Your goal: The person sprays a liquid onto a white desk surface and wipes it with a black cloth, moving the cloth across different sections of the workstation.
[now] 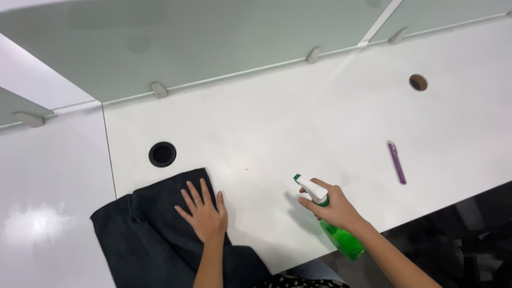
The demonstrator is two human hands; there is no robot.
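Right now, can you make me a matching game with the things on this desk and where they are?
Things:
1. cloth
2. spray bottle
3. pen
4. cable hole

Places or states:
A. lying alone on the desk, off to the right
B. flat under the left hand
C. held in the right hand, nozzle pointing over the desk
D. round and dark, just above the cloth

Pairs: 1-B, 2-C, 3-A, 4-D
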